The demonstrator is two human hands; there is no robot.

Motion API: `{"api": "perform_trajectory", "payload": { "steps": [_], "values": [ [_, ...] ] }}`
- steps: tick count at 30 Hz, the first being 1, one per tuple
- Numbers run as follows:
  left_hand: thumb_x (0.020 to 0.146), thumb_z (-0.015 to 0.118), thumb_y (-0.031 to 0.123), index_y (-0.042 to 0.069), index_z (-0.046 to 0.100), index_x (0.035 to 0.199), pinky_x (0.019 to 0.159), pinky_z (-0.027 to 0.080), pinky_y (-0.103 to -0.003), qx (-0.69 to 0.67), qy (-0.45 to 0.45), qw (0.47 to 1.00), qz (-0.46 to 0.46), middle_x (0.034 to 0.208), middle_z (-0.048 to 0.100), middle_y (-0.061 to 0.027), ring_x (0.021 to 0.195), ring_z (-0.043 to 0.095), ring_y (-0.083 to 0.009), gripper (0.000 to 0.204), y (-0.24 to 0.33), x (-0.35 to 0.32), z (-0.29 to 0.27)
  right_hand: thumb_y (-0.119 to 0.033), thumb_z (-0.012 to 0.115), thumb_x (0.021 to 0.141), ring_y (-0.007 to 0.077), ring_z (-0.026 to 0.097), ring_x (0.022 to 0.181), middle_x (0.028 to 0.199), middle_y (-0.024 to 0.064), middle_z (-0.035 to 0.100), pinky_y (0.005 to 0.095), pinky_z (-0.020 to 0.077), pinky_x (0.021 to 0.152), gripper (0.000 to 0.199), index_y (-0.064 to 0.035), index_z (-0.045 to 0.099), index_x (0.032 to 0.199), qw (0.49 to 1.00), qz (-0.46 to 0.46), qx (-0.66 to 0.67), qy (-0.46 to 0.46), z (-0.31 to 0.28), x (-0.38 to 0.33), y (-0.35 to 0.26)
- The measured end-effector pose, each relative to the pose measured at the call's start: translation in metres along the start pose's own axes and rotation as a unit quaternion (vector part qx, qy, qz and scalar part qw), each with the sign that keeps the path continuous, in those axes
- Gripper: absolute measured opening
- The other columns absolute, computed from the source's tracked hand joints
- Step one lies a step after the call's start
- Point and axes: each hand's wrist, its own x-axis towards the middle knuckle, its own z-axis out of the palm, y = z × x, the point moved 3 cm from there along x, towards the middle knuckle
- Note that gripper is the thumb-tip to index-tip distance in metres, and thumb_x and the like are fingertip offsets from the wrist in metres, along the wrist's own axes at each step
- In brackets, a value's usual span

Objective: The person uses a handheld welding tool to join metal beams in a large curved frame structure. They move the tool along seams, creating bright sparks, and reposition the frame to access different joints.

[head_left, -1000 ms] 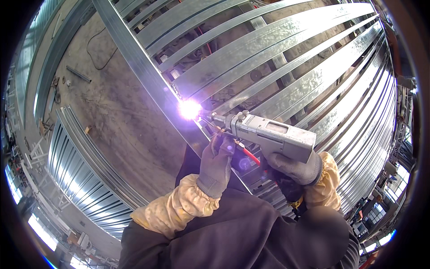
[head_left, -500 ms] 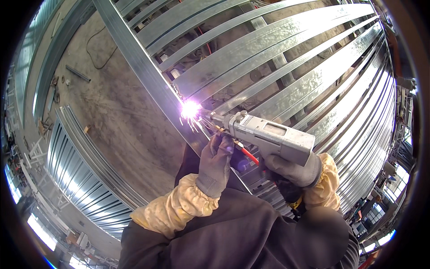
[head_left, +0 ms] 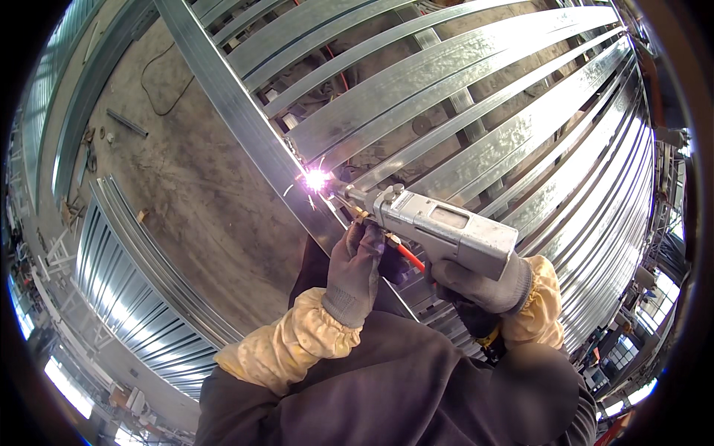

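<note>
A silver handheld welding gun point(head_left: 439, 223) points left, its nozzle at a bright pink-white glow point(head_left: 315, 180) with sparks. The glow sits where the long galvanized steel beam point(head_left: 245, 123) meets the ends of the cross slats point(head_left: 349, 123). Grey-gloved, my right hand point(head_left: 483, 285) is closed around the gun's grip below the housing. My left hand point(head_left: 351, 276), gloved the same way, closes its fingertips on the thin brass feed tube point(head_left: 361, 215) under the nozzle. A red hose point(head_left: 411, 257) runs from the tube's fitting towards the grip.
Metal slats fill the right side, with gaps between them. Bundled steel profiles point(head_left: 141, 297) lie at lower left. On the concrete floor point(head_left: 193, 201) are a loose cable point(head_left: 160, 108) and a short metal tube point(head_left: 126, 123). My dark-clothed knee is below the beam.
The glow has shrunk and fewer sparks fly. The gun's rear end has shifted slightly left and down, with my right hand. My left hand keeps nearly the same place.
</note>
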Motion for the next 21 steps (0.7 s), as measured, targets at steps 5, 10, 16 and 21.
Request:
{"api": "perform_trajectory", "payload": {
  "steps": [5, 10, 16, 21],
  "values": [
    [0.100, 0.055, 0.018, 0.002, 0.056, 0.114, 0.073, 0.047, -0.021, -0.023, -0.006, 0.999, 0.031, 0.089, 0.057, 0.0019, 0.081, 0.054, -0.0050, 0.022, -0.008, 0.003, -0.006, -0.008, 0.065, 0.086, 0.0224, 0.058, 0.116, 0.130, 0.0169, 0.057, 0.0313, 0.0453, 0.096, 0.054, 0.0040, 0.046, 0.136, 1.000, 0.002, -0.003, 0.011, 0.002, 0.000, -0.001],
    [0.100, 0.049, 0.035, 0.001, 0.050, 0.113, 0.059, 0.051, -0.026, 0.049, -0.018, 0.998, 0.038, 0.086, 0.062, -0.0073, 0.069, 0.063, -0.0156, 0.036, -0.009, 0.002, -0.005, -0.009, 0.065, 0.087, 0.0201, 0.062, 0.105, 0.118, 0.0147, 0.063, 0.0305, 0.0491, 0.087, 0.051, 0.0045, 0.049, 0.134, 0.999, 0.008, -0.040, 0.019, -0.006, -0.005, 0.004],
    [0.103, 0.041, 0.042, 0.001, 0.044, 0.117, 0.056, 0.055, -0.029, 0.121, -0.051, 0.989, 0.068, 0.084, 0.064, -0.0105, 0.066, 0.067, -0.0198, 0.044, 0.005, 0.004, 0.002, -0.009, 0.064, 0.088, 0.0172, 0.064, 0.088, 0.100, 0.0109, 0.065, 0.0304, 0.0510, 0.077, 0.053, 0.0051, 0.045, 0.135, 0.998, -0.059, 0.008, 0.022, -0.009, -0.004, -0.003],
    [0.104, 0.037, 0.037, 0.001, 0.047, 0.114, 0.060, 0.054, -0.027, 0.336, -0.010, 0.895, 0.293, 0.088, 0.063, -0.0088, 0.067, 0.066, -0.0192, 0.039, 0.031, 0.020, 0.005, -0.010, 0.064, 0.087, 0.0121, 0.062, 0.077, 0.091, 0.0056, 0.065, 0.0270, 0.0503, 0.068, 0.048, 0.0025, 0.049, 0.132, 0.997, -0.056, -0.010, 0.044, -0.007, 0.017, -0.023]
  ]
}}
